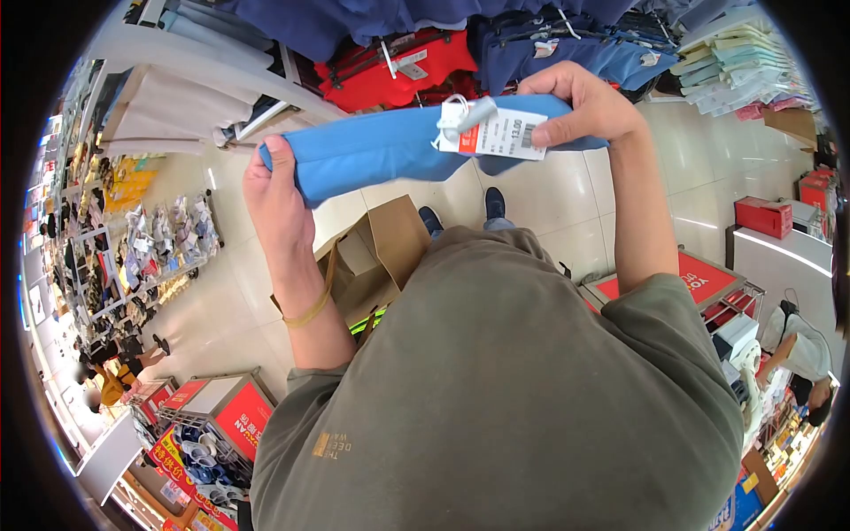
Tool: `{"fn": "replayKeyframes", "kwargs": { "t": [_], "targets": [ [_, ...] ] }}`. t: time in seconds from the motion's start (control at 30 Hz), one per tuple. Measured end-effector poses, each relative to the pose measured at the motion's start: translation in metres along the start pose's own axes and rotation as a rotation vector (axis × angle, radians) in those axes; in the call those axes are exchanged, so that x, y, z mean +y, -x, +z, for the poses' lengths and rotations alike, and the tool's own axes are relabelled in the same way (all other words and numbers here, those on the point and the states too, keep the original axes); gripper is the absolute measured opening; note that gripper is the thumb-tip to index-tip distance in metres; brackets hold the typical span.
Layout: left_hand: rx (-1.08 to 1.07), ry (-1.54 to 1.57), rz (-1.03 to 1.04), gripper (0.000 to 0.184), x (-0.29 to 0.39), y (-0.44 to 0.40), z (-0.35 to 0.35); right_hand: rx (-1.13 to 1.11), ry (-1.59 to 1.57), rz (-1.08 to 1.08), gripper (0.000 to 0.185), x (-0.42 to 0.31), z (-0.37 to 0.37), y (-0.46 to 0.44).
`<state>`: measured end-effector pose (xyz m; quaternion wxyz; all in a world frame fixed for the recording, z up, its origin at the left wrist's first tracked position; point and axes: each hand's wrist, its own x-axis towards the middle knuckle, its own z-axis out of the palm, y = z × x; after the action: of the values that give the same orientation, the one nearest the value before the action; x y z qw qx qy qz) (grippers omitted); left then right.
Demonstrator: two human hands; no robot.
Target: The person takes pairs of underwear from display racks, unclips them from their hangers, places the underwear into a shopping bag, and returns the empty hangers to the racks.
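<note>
A folded blue garment (367, 146) is stretched sideways between my two hands, in front of the clothes rack. My left hand (279, 199) is closed on its left end, the thumb lying over the edge. At the other end, my right hand (593, 106) grips the cloth, with its thumb pressed on a white price tag (513, 133) marked 13.00. A white loop and a small pale plastic piece hang by the tag. What exact kind of garment it is, the folds hide.
Red clothes (398, 71) and blue clothes (567, 53) hang ahead. An open cardboard box (394, 239) stands on the floor by my feet. A small-goods rack (173, 239) is at left, a red-signed bin (239, 416) behind it. One person (801, 350) is at far right.
</note>
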<state>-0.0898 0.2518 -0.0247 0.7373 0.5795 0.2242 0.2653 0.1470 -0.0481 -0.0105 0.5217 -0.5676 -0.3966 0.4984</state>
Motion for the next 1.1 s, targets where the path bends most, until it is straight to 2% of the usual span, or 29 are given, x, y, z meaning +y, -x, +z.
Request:
{"fn": "replayKeyframes", "kwargs": {
  "t": [0.1, 0.13, 0.23, 0.43, 0.53, 0.57, 0.63, 0.7, 0.73, 0.77, 0.83, 0.93, 1.0, 1.1],
  "targets": [
    [0.013, 0.01, -0.008, 0.032, 0.006, 0.002, 0.002, 0.036, -0.069, 0.005, 0.033, 0.0, -0.004, -0.003],
    [0.006, 0.019, 0.0, 0.031, 0.008, 0.002, 0.003, 0.123, -0.011, -0.081, 0.032, 0.003, 0.001, -0.005],
    [-0.031, 0.055, -0.009, 0.031, 0.013, 0.002, 0.001, 0.099, -0.214, -0.044, 0.031, 0.006, -0.003, -0.011],
    [-0.062, 0.058, 0.01, 0.027, 0.02, 0.008, -0.002, 0.078, -0.333, -0.055, 0.033, 0.009, -0.011, -0.012],
    [-0.086, 0.02, -0.001, 0.025, 0.028, 0.016, 0.005, 0.078, -0.144, -0.017, 0.031, 0.005, -0.019, -0.007],
    [-0.082, -0.01, 0.002, 0.025, 0.034, 0.02, 0.007, 0.182, 0.194, 0.016, 0.031, -0.004, -0.016, -0.005],
    [-0.14, -0.065, 0.016, 0.024, 0.041, 0.026, 0.018, 0.325, 0.651, -0.13, 0.043, -0.019, 0.015, -0.018],
    [-0.255, -0.094, 0.024, 0.024, 0.043, 0.03, 0.031, 0.29, 0.64, -0.374, 0.058, -0.033, 0.064, -0.05],
    [-0.269, -0.086, 0.026, 0.024, 0.043, 0.03, 0.035, 0.146, 0.557, -0.477, 0.062, -0.032, 0.079, -0.065],
    [-0.285, -0.077, 0.027, 0.023, 0.043, 0.032, 0.039, 0.091, 0.4, -0.464, 0.052, -0.022, 0.094, -0.079],
    [-0.267, -0.077, 0.034, 0.023, 0.047, 0.034, 0.038, 0.018, 0.343, -0.286, 0.039, -0.015, 0.103, -0.093],
    [-0.155, -0.105, 0.032, 0.024, 0.053, 0.04, 0.032, 0.132, 0.249, -0.398, 0.038, -0.022, 0.113, -0.086],
    [-0.088, -0.104, 0.018, 0.027, 0.052, 0.044, 0.035, 0.11, 0.257, -0.381, 0.036, -0.033, 0.115, -0.079],
    [-0.134, -0.094, 0.044, 0.033, 0.043, 0.048, 0.029, 0.145, 0.262, -0.35, 0.027, -0.045, 0.12, -0.076]
  ]
}}
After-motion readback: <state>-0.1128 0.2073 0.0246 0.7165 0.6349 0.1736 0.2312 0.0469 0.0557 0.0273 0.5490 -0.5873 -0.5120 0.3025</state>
